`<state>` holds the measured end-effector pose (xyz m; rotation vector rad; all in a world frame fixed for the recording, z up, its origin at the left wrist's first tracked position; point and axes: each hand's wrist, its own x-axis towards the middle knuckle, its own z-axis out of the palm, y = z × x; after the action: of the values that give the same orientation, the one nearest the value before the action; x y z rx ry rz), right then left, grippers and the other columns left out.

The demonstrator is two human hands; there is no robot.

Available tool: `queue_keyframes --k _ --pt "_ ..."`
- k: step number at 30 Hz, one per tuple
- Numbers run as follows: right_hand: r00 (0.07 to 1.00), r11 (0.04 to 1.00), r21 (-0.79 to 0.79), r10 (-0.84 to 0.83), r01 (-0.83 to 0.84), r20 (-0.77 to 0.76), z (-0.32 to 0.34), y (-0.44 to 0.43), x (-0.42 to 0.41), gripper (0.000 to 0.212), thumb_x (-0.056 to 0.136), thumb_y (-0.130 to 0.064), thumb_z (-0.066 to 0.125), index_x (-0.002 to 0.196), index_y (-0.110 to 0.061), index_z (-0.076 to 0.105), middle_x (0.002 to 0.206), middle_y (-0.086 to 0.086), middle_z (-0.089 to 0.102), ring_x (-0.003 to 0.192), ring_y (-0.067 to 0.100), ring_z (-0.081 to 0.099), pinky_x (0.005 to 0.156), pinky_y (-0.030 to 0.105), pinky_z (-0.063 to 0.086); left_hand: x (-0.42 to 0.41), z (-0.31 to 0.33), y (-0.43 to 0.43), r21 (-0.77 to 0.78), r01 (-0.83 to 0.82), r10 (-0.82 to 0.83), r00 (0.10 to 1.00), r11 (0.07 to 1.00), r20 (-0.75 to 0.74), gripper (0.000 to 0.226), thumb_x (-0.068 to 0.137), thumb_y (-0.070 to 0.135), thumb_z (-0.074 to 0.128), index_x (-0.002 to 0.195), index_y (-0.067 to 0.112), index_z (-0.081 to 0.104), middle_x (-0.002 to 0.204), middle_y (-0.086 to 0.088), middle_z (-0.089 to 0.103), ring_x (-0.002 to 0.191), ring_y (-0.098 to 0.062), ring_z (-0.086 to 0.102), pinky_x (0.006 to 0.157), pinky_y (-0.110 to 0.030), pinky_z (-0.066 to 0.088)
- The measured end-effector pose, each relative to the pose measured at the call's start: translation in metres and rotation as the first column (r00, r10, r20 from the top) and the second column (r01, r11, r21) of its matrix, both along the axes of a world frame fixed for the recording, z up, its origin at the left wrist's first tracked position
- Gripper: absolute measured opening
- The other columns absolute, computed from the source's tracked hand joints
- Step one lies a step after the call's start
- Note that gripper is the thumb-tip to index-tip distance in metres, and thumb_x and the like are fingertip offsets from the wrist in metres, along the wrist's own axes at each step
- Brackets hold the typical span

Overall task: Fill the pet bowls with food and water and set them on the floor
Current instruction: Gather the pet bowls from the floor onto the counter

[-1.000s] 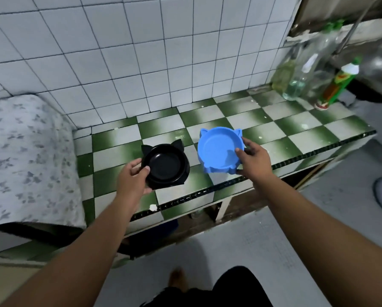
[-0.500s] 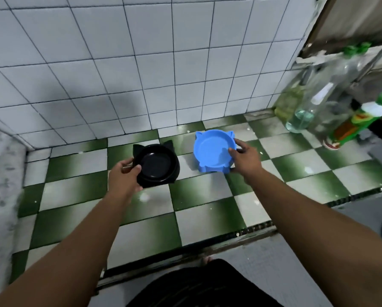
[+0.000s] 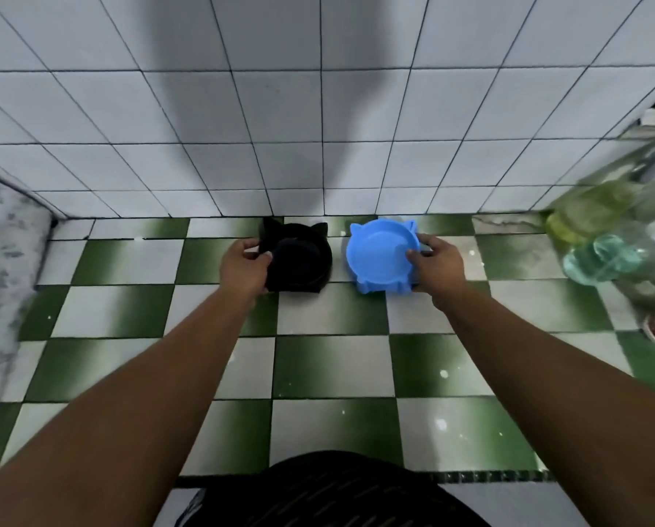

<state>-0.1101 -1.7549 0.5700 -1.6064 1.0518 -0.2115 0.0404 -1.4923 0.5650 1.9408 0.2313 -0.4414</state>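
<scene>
Two cat-eared pet bowls sit side by side near the back of a green-and-white checkered counter [image 3: 333,367], close to the tiled wall. My left hand [image 3: 244,270] grips the left rim of the black bowl [image 3: 303,260]. The blue bowl [image 3: 381,256] is to its right, and my right hand [image 3: 438,266] grips its right rim with the thumb over the edge. Both bowls look empty.
Several clear and green plastic bottles [image 3: 603,237] crowd the counter's right end, blurred. A grey patterned cloth surface [image 3: 3,283] borders the left. The white tiled wall [image 3: 318,108] rises right behind the bowls. The counter's front edge [image 3: 470,477] is near my body.
Both hands have carried the bowls from the counter's front edge to its back by the wall. I have leaned in closer over the counter.
</scene>
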Motion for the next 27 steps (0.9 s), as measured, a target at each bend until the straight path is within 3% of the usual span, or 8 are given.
queue_keyframes --k 6,11,16,19,21,23,27 --pt "0.999 0.995 -0.096 -0.024 0.020 -0.037 -0.017 -0.011 0.007 0.037 0.082 -0.024 0.074 0.118 -0.019 0.068 0.096 0.004 0.073 0.085 0.027 0.071 0.075 0.051 0.061 0.005 -0.011 -0.003 0.129 0.000 -0.008 0.998 0.992 0.063 0.024 0.088 0.022 0.080 0.108 0.022 0.067 0.100 -0.007 0.075 0.087 -0.031 0.074 0.073 -0.048 0.065" --pt "0.995 0.975 -0.221 -0.001 -0.021 -0.099 -0.015 -0.008 0.008 0.031 0.087 -0.024 0.074 0.115 -0.012 0.072 0.099 0.002 0.074 0.086 0.021 0.070 0.084 0.042 0.060 0.007 -0.013 -0.004 0.198 0.004 -0.011 0.999 0.980 0.032 0.034 0.085 0.018 0.084 0.114 0.008 0.070 0.102 -0.012 0.073 0.084 -0.033 0.074 0.063 -0.048 0.065" --pt "0.990 0.961 -0.276 -0.017 -0.022 -0.139 -0.021 -0.007 0.006 0.027 0.087 -0.028 0.074 0.106 -0.008 0.074 0.091 0.005 0.073 0.084 0.026 0.069 0.084 0.042 0.058 0.009 -0.012 -0.008 0.149 -0.035 0.039 0.999 0.988 -0.027 0.024 0.089 0.014 0.079 0.109 0.012 0.067 0.098 -0.022 0.072 0.079 -0.034 0.072 0.058 -0.040 0.064" --pt "0.991 0.966 -0.258 -0.032 -0.002 -0.130 -0.020 -0.007 0.004 0.035 0.087 -0.031 0.074 0.113 -0.007 0.071 0.098 0.008 0.073 0.091 0.028 0.070 0.088 0.042 0.058 0.010 -0.017 -0.005 0.175 -0.029 0.031 0.999 0.984 -0.009 0.034 0.079 0.029 0.082 0.108 0.019 0.067 0.099 -0.020 0.074 0.078 -0.033 0.074 0.070 -0.047 0.065" --pt "0.989 0.964 -0.264 -0.043 0.005 -0.140 -0.014 -0.003 0.000 0.046 0.089 -0.034 0.071 0.126 -0.007 0.064 0.113 0.009 0.070 0.105 0.028 0.067 0.096 0.037 0.053 0.007 -0.018 -0.003 0.214 -0.010 0.002 0.999 0.977 0.040 0.042 0.075 0.039 0.079 0.112 0.023 0.068 0.099 -0.014 0.074 0.084 -0.031 0.074 0.081 -0.048 0.064" --pt "0.989 0.949 -0.314 -0.044 -0.003 -0.144 -0.007 0.004 -0.006 0.051 0.093 -0.037 0.065 0.135 -0.009 0.057 0.127 0.008 0.065 0.116 0.027 0.062 0.097 0.033 0.047 -0.005 -0.005 -0.002 0.243 0.032 -0.056 0.994 0.969 0.091 0.043 0.084 0.037 0.077 0.122 0.020 0.067 0.106 -0.009 0.072 0.092 -0.029 0.072 0.090 -0.045 0.061" --pt "0.989 0.886 -0.450 0.060 -0.114 -0.133 0.004 0.036 -0.014 0.054 0.093 -0.038 0.061 0.140 -0.014 0.052 0.135 0.006 0.060 0.122 0.026 0.057 0.097 0.036 0.046 -0.032 0.015 0.015 0.283 0.132 -0.178 0.973 0.950 0.144 0.047 0.092 0.036 0.072 0.135 0.018 0.061 0.124 -0.007 0.064 0.104 -0.021 0.063 0.100 -0.040 0.054"
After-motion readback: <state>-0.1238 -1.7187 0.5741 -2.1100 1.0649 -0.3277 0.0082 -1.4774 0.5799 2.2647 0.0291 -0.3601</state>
